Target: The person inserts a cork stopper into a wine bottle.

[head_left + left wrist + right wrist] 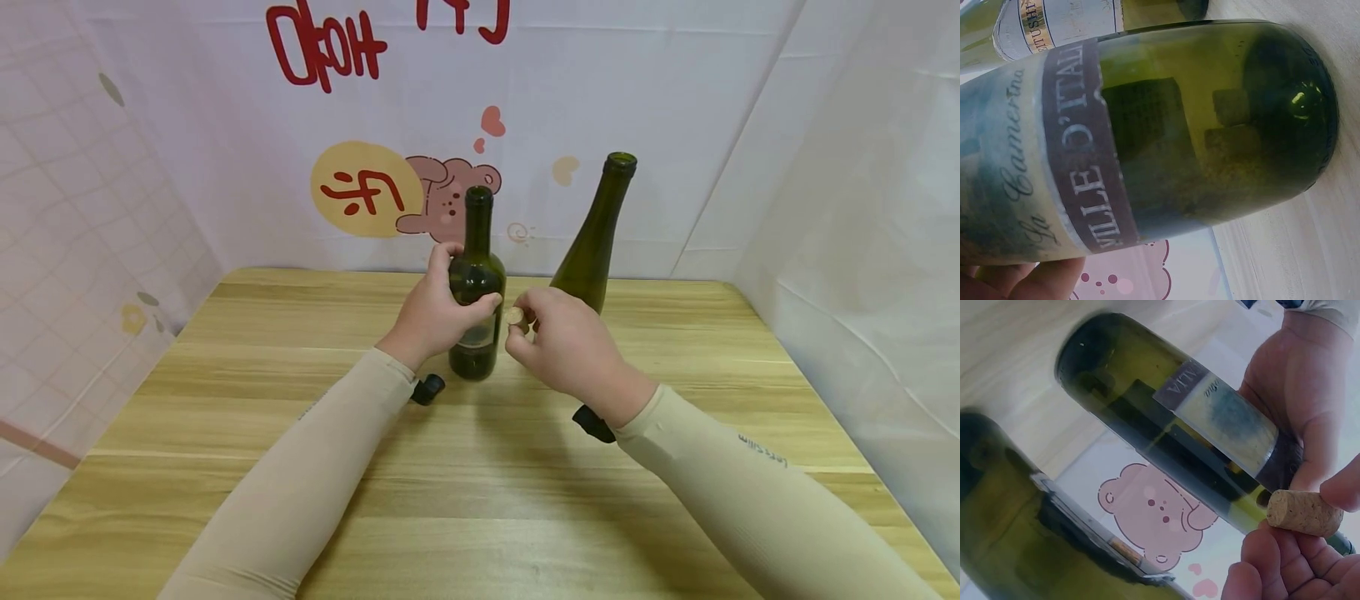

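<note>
My left hand (437, 312) grips a dark green wine bottle (480, 279) around its upper body, thumb across the front. The bottle stands on the table, its mouth uncovered. In the left wrist view the label of this wine bottle (1085, 150) reads "Ville d'Italia". Just right of it, my right hand (570, 342) pinches a cork (513, 316) between thumb and fingers. The right wrist view shows the cork (1304, 512) whole, light brown and apart from the bottle's mouth. Behind the right hand stands a taller green bottle (596, 242), its lower part hidden.
Both bottles stand on a wooden table (465, 542). A white cloth backdrop (645, 75) with a printed bear (450, 200) and red writing hangs behind. Black pieces of the wrist cameras (430, 389) show under the wrists.
</note>
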### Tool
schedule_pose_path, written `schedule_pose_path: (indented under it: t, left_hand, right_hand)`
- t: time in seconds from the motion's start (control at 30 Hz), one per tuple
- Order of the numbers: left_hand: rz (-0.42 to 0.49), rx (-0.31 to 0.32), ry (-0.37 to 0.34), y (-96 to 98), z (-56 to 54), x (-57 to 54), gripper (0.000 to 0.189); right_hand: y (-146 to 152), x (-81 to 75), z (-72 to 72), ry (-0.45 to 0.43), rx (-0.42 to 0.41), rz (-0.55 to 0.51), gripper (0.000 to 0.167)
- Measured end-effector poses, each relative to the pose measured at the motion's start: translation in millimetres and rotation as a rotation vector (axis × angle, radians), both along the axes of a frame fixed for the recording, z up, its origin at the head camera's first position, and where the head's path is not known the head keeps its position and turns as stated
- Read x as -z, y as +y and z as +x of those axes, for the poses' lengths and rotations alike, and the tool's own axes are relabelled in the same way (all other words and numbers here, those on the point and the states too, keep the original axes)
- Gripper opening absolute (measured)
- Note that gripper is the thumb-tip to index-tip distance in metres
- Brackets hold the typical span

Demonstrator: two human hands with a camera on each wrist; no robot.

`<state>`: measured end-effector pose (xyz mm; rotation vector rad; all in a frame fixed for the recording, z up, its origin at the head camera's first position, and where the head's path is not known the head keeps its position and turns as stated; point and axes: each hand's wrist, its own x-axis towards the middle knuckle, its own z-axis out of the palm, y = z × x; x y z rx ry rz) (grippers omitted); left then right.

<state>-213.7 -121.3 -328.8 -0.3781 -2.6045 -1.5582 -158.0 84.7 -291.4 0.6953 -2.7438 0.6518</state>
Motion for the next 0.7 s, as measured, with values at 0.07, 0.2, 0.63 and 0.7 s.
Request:
schedule_pose_path:
  t: [0.07, 0.2, 0.63, 0.7]
  left_hand:
    - [0.001, 0.001, -0.005, -0.1, 0.2, 0.0, 0.080]
    - [0.005, 0.004, -0.009, -0.1, 0.9, -0.8, 0.080]
    - [-0.001, 0.008, -0.003, -0.5, -0.2, -0.2, 0.080]
    - [0.001, 0.011, 0.001, -0.4, -0.4, 0.2, 0.080]
  right_hand:
    - [-0.5, -2.4, -0.5, 0.001, 0.000, -0.007, 0.012]
    - [-1.8, -7.9, -1.1, 0.006, 0.005, -0.026, 0.012]
    - [-4.5, -24.1, -8.2, 0.001, 0.025, -0.051, 0.023]
    - [-5.0, -25.2, -8.6, -0.001, 0.027, -0.052, 0.023]
